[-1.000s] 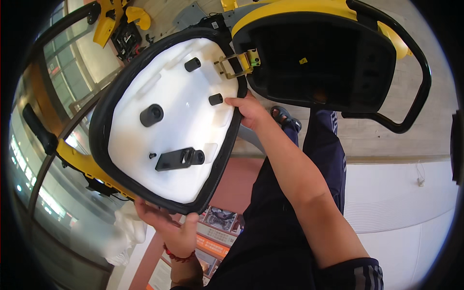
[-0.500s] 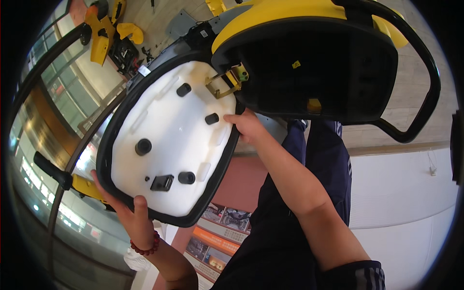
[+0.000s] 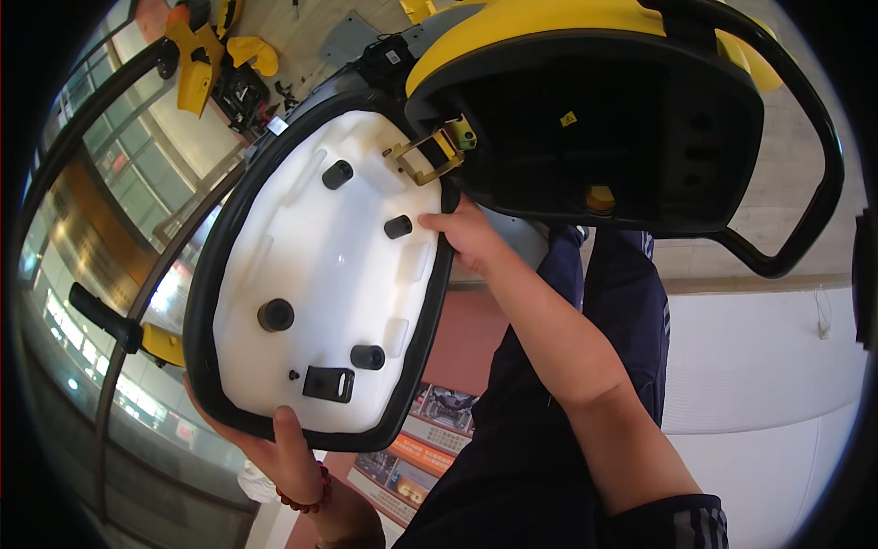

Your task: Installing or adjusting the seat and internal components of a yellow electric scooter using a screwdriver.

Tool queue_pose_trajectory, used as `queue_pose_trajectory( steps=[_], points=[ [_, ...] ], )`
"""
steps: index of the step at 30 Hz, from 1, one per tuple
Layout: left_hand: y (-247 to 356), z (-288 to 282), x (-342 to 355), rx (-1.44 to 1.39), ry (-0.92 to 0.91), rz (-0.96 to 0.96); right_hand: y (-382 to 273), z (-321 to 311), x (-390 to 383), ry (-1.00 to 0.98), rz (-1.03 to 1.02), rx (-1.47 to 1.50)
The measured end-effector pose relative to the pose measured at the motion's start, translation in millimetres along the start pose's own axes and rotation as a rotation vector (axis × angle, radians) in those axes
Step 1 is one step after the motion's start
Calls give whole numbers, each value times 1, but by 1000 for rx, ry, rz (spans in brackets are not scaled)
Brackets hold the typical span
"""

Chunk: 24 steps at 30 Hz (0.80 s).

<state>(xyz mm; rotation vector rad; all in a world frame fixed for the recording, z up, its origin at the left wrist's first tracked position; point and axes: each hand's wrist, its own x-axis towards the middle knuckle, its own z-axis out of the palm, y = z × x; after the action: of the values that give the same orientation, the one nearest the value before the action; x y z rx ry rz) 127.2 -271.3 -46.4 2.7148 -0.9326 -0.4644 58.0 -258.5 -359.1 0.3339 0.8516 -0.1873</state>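
Note:
A scooter seat (image 3: pixel 325 265) is tipped up, its white underside facing me inside a black padded rim. Black rubber stoppers (image 3: pixel 275 315) and a black latch plate (image 3: pixel 329 384) stand out from that underside. At its upper right, a brass-coloured hinge (image 3: pixel 430 157) joins it to the black storage bucket (image 3: pixel 604 137) of a yellow scooter. My left hand (image 3: pixel 279 453) grips the seat's lower end, thumb on the rim and fingers behind, partly hidden. Beside the hinge, my right hand (image 3: pixel 468 238) clasps the right rim with its thumb on the white underside.
A black grab rail (image 3: pixel 828 174) curves round the scooter's rear at right. To the left are a black handlebar grip (image 3: pixel 101 311) and glass panels. Several yellow body panels (image 3: pixel 197 82) lie on the floor at upper left. A picture board (image 3: pixel 402 471) shows below the seat.
The seat's lower end has swung down a little and turned, so its latch plate shows more squarely. My left hand moved down and right with it; my right hand stayed nearly in place.

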Motion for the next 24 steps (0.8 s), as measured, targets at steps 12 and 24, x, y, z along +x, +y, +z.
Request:
queue_pose_trajectory(
  steps=[12, 24],
  points=[
    [22, 15, -15, 125, 15, 25, 12, -12, 8, -84, 11, 48],
    [40, 26, -27, 139, 1, -20, -4, -7, -3, -92, 113, -40]
  ],
)
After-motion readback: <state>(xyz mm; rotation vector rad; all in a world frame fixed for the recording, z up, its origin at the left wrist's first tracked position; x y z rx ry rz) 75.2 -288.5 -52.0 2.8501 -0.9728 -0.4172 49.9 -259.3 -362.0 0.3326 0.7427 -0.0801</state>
